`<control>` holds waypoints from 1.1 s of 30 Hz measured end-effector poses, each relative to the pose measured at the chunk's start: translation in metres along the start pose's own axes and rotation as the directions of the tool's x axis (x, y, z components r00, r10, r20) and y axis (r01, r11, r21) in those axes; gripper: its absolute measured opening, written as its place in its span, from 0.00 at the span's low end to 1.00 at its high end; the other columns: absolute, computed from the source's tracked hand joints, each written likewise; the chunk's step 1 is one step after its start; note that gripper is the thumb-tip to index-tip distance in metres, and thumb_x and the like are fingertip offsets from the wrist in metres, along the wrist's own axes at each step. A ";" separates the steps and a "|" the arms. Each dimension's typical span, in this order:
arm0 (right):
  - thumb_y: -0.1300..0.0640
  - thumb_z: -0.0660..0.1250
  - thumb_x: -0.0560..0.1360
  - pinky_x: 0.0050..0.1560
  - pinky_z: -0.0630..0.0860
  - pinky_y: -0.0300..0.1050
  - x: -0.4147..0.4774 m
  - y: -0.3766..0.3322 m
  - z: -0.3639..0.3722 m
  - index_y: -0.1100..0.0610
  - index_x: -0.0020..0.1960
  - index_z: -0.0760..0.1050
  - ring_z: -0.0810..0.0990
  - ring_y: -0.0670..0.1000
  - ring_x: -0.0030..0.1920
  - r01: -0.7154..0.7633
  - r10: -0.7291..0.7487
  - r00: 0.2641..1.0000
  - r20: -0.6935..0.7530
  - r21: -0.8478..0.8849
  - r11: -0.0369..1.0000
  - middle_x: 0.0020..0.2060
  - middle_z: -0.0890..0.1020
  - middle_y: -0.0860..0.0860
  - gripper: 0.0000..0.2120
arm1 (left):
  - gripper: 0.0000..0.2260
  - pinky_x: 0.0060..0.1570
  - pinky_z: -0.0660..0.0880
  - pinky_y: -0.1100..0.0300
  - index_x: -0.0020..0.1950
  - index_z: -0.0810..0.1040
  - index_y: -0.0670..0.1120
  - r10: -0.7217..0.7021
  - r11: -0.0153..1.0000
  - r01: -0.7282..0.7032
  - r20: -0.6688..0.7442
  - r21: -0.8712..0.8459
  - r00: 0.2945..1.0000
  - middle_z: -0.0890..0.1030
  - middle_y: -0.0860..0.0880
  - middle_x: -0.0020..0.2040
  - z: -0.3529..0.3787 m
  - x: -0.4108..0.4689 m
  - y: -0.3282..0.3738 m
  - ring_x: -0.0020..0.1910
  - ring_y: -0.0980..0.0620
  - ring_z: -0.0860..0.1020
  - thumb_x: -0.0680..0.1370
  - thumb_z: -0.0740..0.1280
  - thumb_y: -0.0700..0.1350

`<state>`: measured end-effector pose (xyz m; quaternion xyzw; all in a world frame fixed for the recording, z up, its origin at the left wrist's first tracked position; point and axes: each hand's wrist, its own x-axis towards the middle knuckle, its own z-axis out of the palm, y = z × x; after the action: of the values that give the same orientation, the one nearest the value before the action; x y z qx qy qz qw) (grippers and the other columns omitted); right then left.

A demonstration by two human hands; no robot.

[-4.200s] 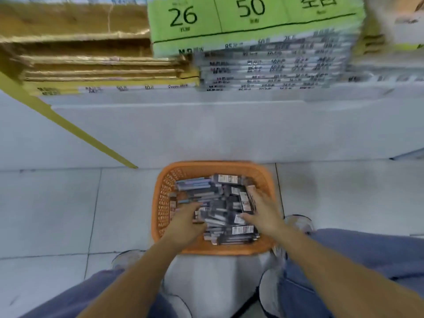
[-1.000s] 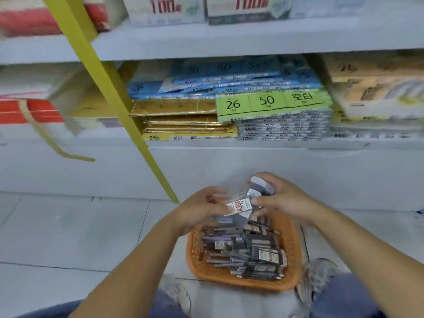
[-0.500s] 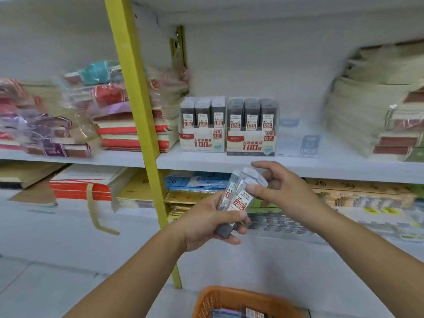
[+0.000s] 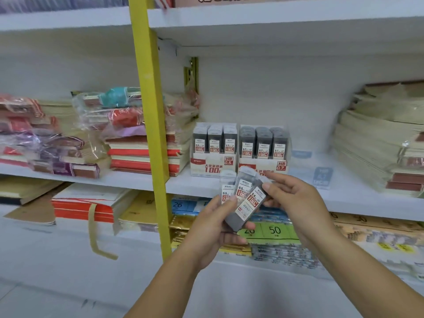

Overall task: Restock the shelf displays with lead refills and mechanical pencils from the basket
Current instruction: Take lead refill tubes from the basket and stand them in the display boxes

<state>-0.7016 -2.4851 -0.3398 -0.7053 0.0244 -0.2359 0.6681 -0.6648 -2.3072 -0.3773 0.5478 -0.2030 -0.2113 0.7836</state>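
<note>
The left grip (image 4: 213, 228) clasps three fanned lead refill cases (image 4: 243, 200); the right grip (image 4: 296, 203) pinches one, and a tug could spill the others.

Illegible small print on lead refills (image 4: 250, 200)

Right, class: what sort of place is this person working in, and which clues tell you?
Most likely a stationery shop. White shelves hold stacked notebooks, an HB 0.5 display box and an HB 0.7 display box of lead refills; the left hand and right hand hold matching refill cases.
</note>
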 end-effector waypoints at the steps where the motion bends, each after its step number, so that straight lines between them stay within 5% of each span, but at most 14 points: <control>1: 0.59 0.71 0.75 0.39 0.78 0.36 0.005 -0.003 0.002 0.50 0.54 0.81 0.82 0.48 0.37 0.009 -0.009 1.000 -0.009 -0.012 1.000 0.42 0.87 0.50 0.10 | 0.19 0.31 0.81 0.61 0.64 0.77 0.54 0.017 1.000 -0.017 -0.029 -0.001 0.999 0.86 0.46 0.55 -0.003 0.002 0.003 0.47 0.48 0.86 0.76 0.67 0.58; 6: 0.58 0.71 0.75 0.36 0.79 0.34 0.034 -0.045 0.011 0.50 0.49 0.81 0.84 0.47 0.38 0.223 -0.232 0.971 -0.062 -0.128 0.966 0.40 0.86 0.49 0.05 | 0.12 0.31 0.81 0.61 0.63 0.75 0.57 0.167 0.984 -0.154 -0.184 0.086 0.969 0.86 0.54 0.52 -0.024 0.013 0.019 0.49 0.49 0.86 0.80 0.64 0.54; 11: 0.54 0.69 0.76 0.41 0.76 0.29 0.078 -0.088 0.038 0.42 0.47 0.76 0.80 0.38 0.42 0.551 -0.566 0.815 0.121 -0.462 0.695 0.41 0.82 0.42 0.06 | 0.09 0.36 0.82 0.59 0.62 0.76 0.56 0.281 0.960 -0.273 -0.268 0.069 0.922 0.87 0.51 0.52 -0.044 0.024 0.031 0.51 0.51 0.85 0.82 0.64 0.50; 15: 0.52 0.69 0.76 0.43 0.74 0.33 0.118 -0.092 0.053 0.41 0.49 0.76 0.78 0.37 0.43 0.534 -0.480 0.829 0.287 -0.663 0.525 0.41 0.80 0.37 0.06 | 0.10 0.35 0.82 0.59 0.63 0.76 0.56 0.297 0.954 -0.294 -0.289 0.054 0.910 0.87 0.52 0.52 -0.053 0.032 0.033 0.49 0.51 0.86 0.82 0.64 0.51; 20: 0.48 0.72 0.73 0.41 0.70 0.35 0.150 -0.080 0.058 0.45 0.50 0.74 0.76 0.39 0.44 0.481 -0.315 0.873 0.371 -0.760 0.437 0.44 0.78 0.41 0.09 | 0.10 0.35 0.81 0.60 0.62 0.76 0.57 0.311 0.949 -0.315 -0.286 0.036 0.906 0.87 0.52 0.52 -0.059 0.038 0.036 0.49 0.51 0.86 0.82 0.64 0.51; 26: 0.46 0.69 0.74 0.55 0.63 0.45 0.154 -0.074 0.056 0.45 0.51 0.82 0.63 0.46 0.54 0.488 -0.401 0.821 0.407 -0.864 0.123 0.47 0.73 0.43 0.07 | 0.11 0.35 0.81 0.61 0.63 0.77 0.56 0.292 0.951 -0.309 -0.280 -0.016 0.914 0.86 0.52 0.54 -0.062 0.041 0.037 0.51 0.48 0.86 0.81 0.66 0.51; 30: 0.50 0.64 0.79 0.53 0.60 0.40 0.138 -0.073 0.054 0.49 0.57 0.81 0.63 0.43 0.53 0.504 -0.483 0.792 0.373 -0.846 0.173 0.47 0.74 0.42 0.11 | 0.12 0.35 0.81 0.61 0.62 0.78 0.57 0.280 0.953 -0.301 -0.256 -0.044 0.925 0.86 0.51 0.54 -0.058 0.037 0.038 0.52 0.46 0.86 0.78 0.68 0.52; 33: 0.51 0.63 0.79 0.46 0.67 0.32 0.109 -0.070 0.054 0.47 0.57 0.80 0.74 0.39 0.45 0.534 -0.499 0.813 0.301 -0.727 0.431 0.43 0.79 0.37 0.10 | 0.18 0.34 0.82 0.61 0.64 0.77 0.55 0.264 0.954 -0.287 -0.215 -0.084 0.940 0.86 0.49 0.56 -0.052 0.033 0.040 0.53 0.44 0.85 0.75 0.70 0.53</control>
<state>-0.6049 -2.4655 -0.2403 -0.9007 -0.1050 -0.3788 0.1852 -0.6044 -2.2726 -0.3532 0.4868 -0.1849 -0.0539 0.8520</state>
